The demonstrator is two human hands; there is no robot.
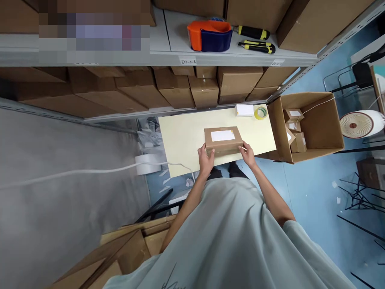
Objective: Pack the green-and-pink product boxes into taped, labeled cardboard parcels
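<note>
A small brown cardboard box (221, 146) with a white label (223, 135) on top is between my hands, over the cream tabletop (183, 140). My left hand (206, 159) grips its near left corner, thumb on the front side. At the near right corner my right hand (248, 155) holds the box with closed fingers; a small white bit shows at those fingertips, too small to name. Whether the box rests on the table or is slightly raised, I cannot tell. Behind it lie a small white box (244, 110) and a roll of tape (260, 112).
A large open carton (319, 140) holding several small labelled boxes stands right of the table. Shelves of cartons rise behind, with an orange and blue tape dispenser (209, 36) and two utility knives (257, 47). A white cord (99, 171) crosses at left; a white fan (361, 124) stands right.
</note>
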